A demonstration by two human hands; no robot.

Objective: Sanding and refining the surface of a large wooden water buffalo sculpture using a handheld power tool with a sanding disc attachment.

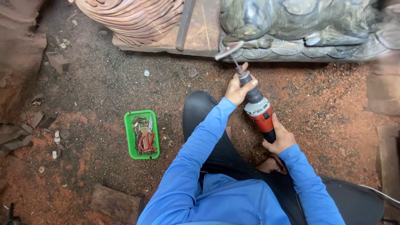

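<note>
I hold a red and black rotary grinder in front of me, pointing up and to the left. A thin shaft with a flat sanding disc sticks out of its nose. My left hand grips the black collar near the front of the tool. Around the rear handle is my right hand. The disc hovers just before the lower edge of a dark carved wooden sculpture, which rests on a wooden base. Both my arms wear blue sleeves.
A green plastic tray with red-handled scissors and small metal bits lies on the ground to my left. Reddish sawdust covers the dirt floor. A ribbed reddish carving stands at top left. Wood offcuts and stone slabs lie at the edges.
</note>
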